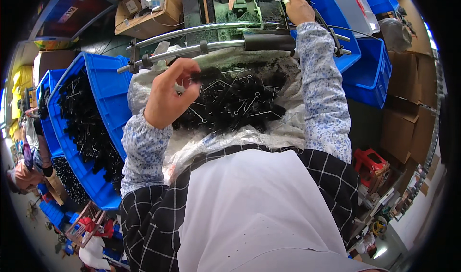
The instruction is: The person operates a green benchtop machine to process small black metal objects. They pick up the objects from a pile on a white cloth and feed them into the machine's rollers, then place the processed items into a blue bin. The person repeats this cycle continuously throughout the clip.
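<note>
My left hand [172,93] is raised over the near left side of a pile of black wire-stemmed brushes [240,96]. Its fingers curl round against the thumb, with a blurred black bristle brush [204,75] at their tips. At the machine [225,12], my right hand [299,10] is closed beside the right end of the work area, a pale cover on one digit. Whatever its fingertips grip is hidden. A dark, thin brush-like piece [267,0] lies across the machine just left of it. Many brushes in the pile show looped metal ends.
Metal rails [192,48] with a black sleeve [270,42] cross between me and the machine. Blue bins [113,87] holding black brushes stand left; more blue bins [367,72] stand right. A cardboard box [149,12] sits far left, a red stool [370,169] at right.
</note>
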`<action>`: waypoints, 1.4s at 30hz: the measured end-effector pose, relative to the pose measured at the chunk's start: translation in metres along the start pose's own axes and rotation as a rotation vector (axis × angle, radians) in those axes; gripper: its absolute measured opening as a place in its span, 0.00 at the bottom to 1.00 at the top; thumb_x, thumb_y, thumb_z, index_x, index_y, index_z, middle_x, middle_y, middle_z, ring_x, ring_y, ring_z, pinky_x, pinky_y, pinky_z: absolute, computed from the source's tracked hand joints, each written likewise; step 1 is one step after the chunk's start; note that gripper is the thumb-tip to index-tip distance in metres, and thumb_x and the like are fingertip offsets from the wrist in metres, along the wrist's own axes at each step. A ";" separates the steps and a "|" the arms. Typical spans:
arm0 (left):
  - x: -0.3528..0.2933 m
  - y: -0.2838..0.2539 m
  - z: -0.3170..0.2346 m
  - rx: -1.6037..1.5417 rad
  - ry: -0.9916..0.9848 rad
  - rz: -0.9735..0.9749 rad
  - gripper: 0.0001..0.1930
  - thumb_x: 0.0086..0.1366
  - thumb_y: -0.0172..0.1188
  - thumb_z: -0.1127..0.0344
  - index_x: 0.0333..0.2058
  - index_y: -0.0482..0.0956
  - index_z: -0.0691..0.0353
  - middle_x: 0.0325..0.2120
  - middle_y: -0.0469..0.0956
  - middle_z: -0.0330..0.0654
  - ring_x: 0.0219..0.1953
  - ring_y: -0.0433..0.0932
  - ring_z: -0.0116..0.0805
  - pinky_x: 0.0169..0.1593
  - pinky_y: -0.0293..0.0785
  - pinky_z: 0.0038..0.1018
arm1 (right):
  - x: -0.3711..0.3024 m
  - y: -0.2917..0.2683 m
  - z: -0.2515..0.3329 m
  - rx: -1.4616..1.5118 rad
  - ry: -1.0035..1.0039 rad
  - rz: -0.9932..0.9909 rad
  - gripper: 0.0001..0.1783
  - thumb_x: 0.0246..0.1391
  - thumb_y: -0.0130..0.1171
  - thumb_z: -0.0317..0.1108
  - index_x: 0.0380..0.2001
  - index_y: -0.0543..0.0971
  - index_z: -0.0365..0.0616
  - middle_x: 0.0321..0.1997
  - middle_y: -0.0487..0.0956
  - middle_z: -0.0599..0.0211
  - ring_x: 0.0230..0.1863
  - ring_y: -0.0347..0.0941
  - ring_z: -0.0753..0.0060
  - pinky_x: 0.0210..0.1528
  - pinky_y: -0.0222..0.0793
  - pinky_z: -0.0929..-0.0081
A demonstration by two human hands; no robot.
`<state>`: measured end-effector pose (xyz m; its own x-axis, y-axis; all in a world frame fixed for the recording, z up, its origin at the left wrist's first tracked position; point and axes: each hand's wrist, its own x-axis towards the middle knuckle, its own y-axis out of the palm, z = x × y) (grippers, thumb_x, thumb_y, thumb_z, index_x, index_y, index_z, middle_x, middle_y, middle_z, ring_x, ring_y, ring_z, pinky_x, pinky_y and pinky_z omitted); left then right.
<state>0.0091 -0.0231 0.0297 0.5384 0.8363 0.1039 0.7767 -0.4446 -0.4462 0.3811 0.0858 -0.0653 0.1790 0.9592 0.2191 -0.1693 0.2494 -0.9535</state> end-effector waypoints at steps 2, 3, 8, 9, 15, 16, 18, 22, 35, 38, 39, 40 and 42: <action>0.004 0.003 0.001 -0.042 -0.005 0.030 0.13 0.49 0.55 0.77 0.36 0.71 0.63 0.23 0.68 0.35 0.25 0.66 0.23 0.32 0.65 0.20 | 0.006 -0.002 -0.006 -0.053 -0.013 0.145 0.15 0.54 0.45 0.39 0.43 0.77 0.60 0.46 0.75 0.65 0.45 0.72 0.57 0.48 0.67 0.61; 0.005 0.003 0.001 -0.029 -0.002 0.034 0.13 0.49 0.56 0.76 0.36 0.71 0.63 0.23 0.69 0.35 0.24 0.66 0.23 0.32 0.65 0.20 | 0.009 -0.016 -0.002 -0.085 0.010 0.206 0.15 0.54 0.45 0.39 0.43 0.77 0.60 0.46 0.76 0.66 0.45 0.73 0.57 0.48 0.67 0.61; 0.016 0.022 0.005 -0.065 0.040 0.004 0.13 0.50 0.58 0.74 0.37 0.71 0.62 0.23 0.70 0.37 0.24 0.67 0.23 0.31 0.67 0.21 | -0.015 -0.062 -0.022 -0.183 0.036 -0.255 0.15 0.54 0.48 0.35 0.45 0.75 0.51 0.48 0.75 0.61 0.47 0.72 0.56 0.48 0.68 0.65; 0.019 0.029 0.008 -0.079 0.042 0.004 0.13 0.51 0.58 0.74 0.37 0.71 0.62 0.24 0.70 0.38 0.24 0.67 0.24 0.31 0.67 0.21 | -0.031 -0.071 -0.007 -0.079 -0.032 -0.182 0.15 0.54 0.50 0.34 0.46 0.74 0.47 0.48 0.74 0.60 0.48 0.72 0.58 0.48 0.68 0.67; 0.027 0.054 0.004 -0.095 0.047 -0.133 0.14 0.52 0.57 0.75 0.39 0.70 0.61 0.27 0.73 0.41 0.25 0.72 0.26 0.32 0.70 0.22 | -0.126 -0.085 0.113 0.779 -0.336 0.480 0.16 0.51 0.56 0.35 0.44 0.74 0.45 0.36 0.77 0.53 0.38 0.75 0.56 0.41 0.69 0.66; 0.026 0.054 0.005 -0.097 0.051 -0.143 0.15 0.52 0.57 0.75 0.40 0.70 0.61 0.28 0.74 0.42 0.26 0.72 0.26 0.32 0.70 0.23 | -0.131 -0.083 0.118 0.785 -0.316 0.421 0.14 0.52 0.54 0.36 0.42 0.76 0.46 0.38 0.77 0.54 0.38 0.75 0.53 0.41 0.70 0.66; 0.016 0.048 0.012 0.001 -0.017 -0.065 0.17 0.51 0.60 0.70 0.41 0.67 0.62 0.27 0.75 0.45 0.28 0.75 0.36 0.34 0.71 0.30 | -0.114 -0.075 0.111 0.626 -0.263 0.285 0.11 0.54 0.51 0.37 0.37 0.78 0.47 0.34 0.78 0.57 0.35 0.75 0.56 0.38 0.71 0.66; -0.012 0.050 0.041 0.663 0.023 0.563 0.18 0.50 0.62 0.62 0.37 0.67 0.62 0.25 0.75 0.45 0.33 0.74 0.44 0.38 0.68 0.37 | -0.054 -0.023 0.054 -0.020 -0.159 -0.223 0.11 0.53 0.48 0.31 0.37 0.78 0.52 0.28 0.77 0.65 0.31 0.76 0.63 0.32 0.72 0.67; -0.014 0.039 0.021 0.580 -0.209 0.678 0.24 0.52 0.60 0.65 0.46 0.62 0.61 0.23 0.76 0.44 0.32 0.74 0.45 0.37 0.67 0.37 | -0.024 0.010 0.044 0.004 -0.117 -0.121 0.14 0.51 0.53 0.33 0.42 0.78 0.56 0.33 0.77 0.67 0.35 0.75 0.61 0.38 0.70 0.65; -0.014 0.038 0.024 0.589 -0.148 0.664 0.25 0.52 0.60 0.65 0.47 0.61 0.62 0.23 0.76 0.44 0.31 0.75 0.46 0.37 0.67 0.38 | -0.020 0.012 0.042 0.007 -0.132 -0.122 0.14 0.51 0.52 0.33 0.41 0.78 0.58 0.34 0.78 0.69 0.36 0.74 0.64 0.41 0.69 0.67; -0.014 0.042 0.026 0.590 -0.097 0.648 0.26 0.52 0.60 0.64 0.48 0.60 0.63 0.22 0.76 0.45 0.31 0.74 0.47 0.37 0.67 0.38 | -0.014 0.018 0.039 -0.011 -0.163 -0.129 0.13 0.51 0.52 0.33 0.41 0.78 0.59 0.34 0.78 0.70 0.37 0.73 0.65 0.43 0.69 0.67; -0.015 0.046 0.029 0.589 -0.042 0.631 0.28 0.52 0.61 0.64 0.49 0.60 0.63 0.22 0.76 0.45 0.30 0.74 0.47 0.37 0.67 0.38 | -0.011 0.018 0.041 -0.032 -0.194 -0.138 0.13 0.52 0.51 0.33 0.41 0.79 0.60 0.34 0.79 0.71 0.38 0.73 0.66 0.44 0.68 0.67; -0.018 0.059 0.033 0.605 0.019 0.657 0.31 0.51 0.62 0.63 0.51 0.58 0.64 0.22 0.75 0.46 0.30 0.74 0.48 0.37 0.67 0.38 | -0.011 0.014 0.042 -0.109 -0.198 -0.071 0.14 0.52 0.51 0.36 0.43 0.77 0.60 0.40 0.78 0.75 0.43 0.69 0.68 0.49 0.63 0.67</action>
<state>0.0340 -0.0538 -0.0274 0.8233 0.4649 -0.3257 0.0069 -0.5820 -0.8132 0.3358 0.0840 -0.0722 -0.0088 0.9498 0.3128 -0.0554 0.3119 -0.9485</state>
